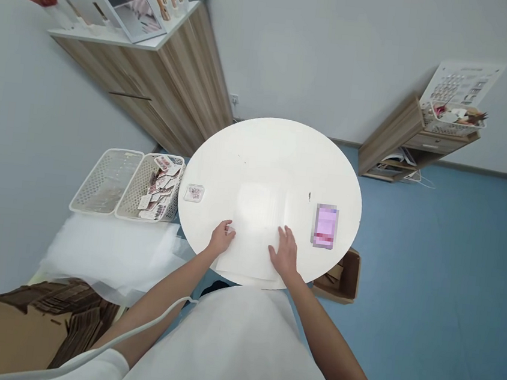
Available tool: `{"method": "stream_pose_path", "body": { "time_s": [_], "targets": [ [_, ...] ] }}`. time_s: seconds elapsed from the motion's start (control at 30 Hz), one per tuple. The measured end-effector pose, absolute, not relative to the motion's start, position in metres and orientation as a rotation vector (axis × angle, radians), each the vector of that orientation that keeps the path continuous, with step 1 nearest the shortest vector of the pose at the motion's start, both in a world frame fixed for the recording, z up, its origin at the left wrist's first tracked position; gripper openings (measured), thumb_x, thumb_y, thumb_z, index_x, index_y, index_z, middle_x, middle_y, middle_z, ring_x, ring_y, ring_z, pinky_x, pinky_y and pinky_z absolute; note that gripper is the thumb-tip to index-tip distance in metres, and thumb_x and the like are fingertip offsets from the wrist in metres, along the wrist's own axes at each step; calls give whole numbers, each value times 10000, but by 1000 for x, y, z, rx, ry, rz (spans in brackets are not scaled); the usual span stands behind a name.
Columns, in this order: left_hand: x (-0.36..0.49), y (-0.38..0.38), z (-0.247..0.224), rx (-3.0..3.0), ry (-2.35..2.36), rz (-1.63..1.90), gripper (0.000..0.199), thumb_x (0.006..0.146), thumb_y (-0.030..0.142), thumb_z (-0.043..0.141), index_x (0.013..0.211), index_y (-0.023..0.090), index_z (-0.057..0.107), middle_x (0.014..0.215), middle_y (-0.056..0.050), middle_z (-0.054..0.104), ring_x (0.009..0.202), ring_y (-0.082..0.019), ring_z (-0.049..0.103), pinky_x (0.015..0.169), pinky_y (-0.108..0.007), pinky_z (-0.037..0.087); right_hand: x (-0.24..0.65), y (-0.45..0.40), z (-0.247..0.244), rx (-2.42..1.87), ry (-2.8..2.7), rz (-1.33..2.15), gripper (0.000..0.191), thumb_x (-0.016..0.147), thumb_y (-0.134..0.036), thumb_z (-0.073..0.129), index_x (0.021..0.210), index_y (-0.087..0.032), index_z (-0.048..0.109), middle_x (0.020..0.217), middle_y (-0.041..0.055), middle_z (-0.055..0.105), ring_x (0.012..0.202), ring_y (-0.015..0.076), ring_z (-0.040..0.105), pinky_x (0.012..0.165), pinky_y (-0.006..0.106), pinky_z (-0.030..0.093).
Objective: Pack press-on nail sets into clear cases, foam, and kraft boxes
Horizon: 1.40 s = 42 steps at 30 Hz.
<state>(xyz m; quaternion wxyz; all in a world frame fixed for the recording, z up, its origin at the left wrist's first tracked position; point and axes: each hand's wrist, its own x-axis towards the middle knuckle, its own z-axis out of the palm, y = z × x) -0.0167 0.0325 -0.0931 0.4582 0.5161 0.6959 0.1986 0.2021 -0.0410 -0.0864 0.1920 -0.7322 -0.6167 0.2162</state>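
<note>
A white sheet point(251, 253) lies flat on the near half of the table point(277, 138), running from about the middle down to the rim at six o'clock; its far edge is faint against the white top. The left hand point(222, 237) is at its left edge, toward eight o'clock, fingers curled and thumb near the forefinger with a small gap. Something pale shows there, but whether the fingers grip it I cannot tell. The right hand point(284, 252) is over the sheet's right side, toward five o'clock, fingers loosely spread and gripping nothing.

A small clear tray point(194, 193) with little pieces in it sits near the rim at nine o'clock. A purple item point(324, 226), blurred out, lies between three and four.

Beyond the rim, a basket point(163, 189) of cards stands at nine, a second basket point(107, 180) just beside it. White wrap point(111, 253) is heaped toward eight, a carton point(350, 279) stands at four, a cabinet point(189, 62) toward eleven and a shelf unit point(391, 129) at two.
</note>
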Motion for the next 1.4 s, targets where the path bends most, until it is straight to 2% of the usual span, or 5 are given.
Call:
{"method": "stream_pose_path", "body": {
  "time_s": [0.13, 0.27, 0.47, 0.97, 1.4],
  "targets": [
    [-15, 28, -90, 1485, 1827, 399, 518, 743, 306, 539, 1219, 137, 425, 1098, -143, 535, 981, -242, 536, 852, -378, 404, 196, -46, -94, -2046, -2163, 700, 621, 788, -333, 486, 1348, -179, 264, 1458, 110, 178, 1347, 260, 100, 1045, 451, 162],
    [-15, 14, -83, 1913, 1735, 207, 582, 741, 395, 555, 1271, 217, 390, 1371, -128, 341, 1276, -297, 263, 1022, -440, 216, 198, -41, -103, -2130, -2194, 732, 630, 803, -373, 462, 1359, -180, 237, 1466, 119, 135, 1349, 273, 75, 1032, 502, 120],
    [-12, 9, -86, 2074, 1542, -76, 616, 744, 386, 558, 1310, 258, 351, 1441, -95, 237, 1339, -305, 81, 1044, -505, 23, 205, -23, -105, -2151, -2167, 751, 636, 803, -386, 462, 1360, -194, 224, 1473, 107, 99, 1349, 264, 68, 1024, 522, 100],
    [-41, 39, -80, 2031, 1435, 164, 677, 756, 488, 515, 1338, 214, 305, 1460, -137, 147, 1335, -312, 99, 1030, -489, 110, 156, 11, -65, -2208, -1912, 674, 646, 803, -508, 429, 1334, -174, 274, 1470, 145, 73, 1350, 288, 44, 1012, 519, 146],
    [-180, 116, -101, 1111, 1686, 673, 657, 797, 317, 459, 1377, 167, 188, 1449, -95, 208, 1327, -244, 191, 1087, -390, 186, -18, 117, -56, -1683, -1273, 1864, 845, 676, -623, 537, 1368, -248, 229, 1484, 12, 32, 1353, 238, 94, 1077, 405, 189]
  ]
}}
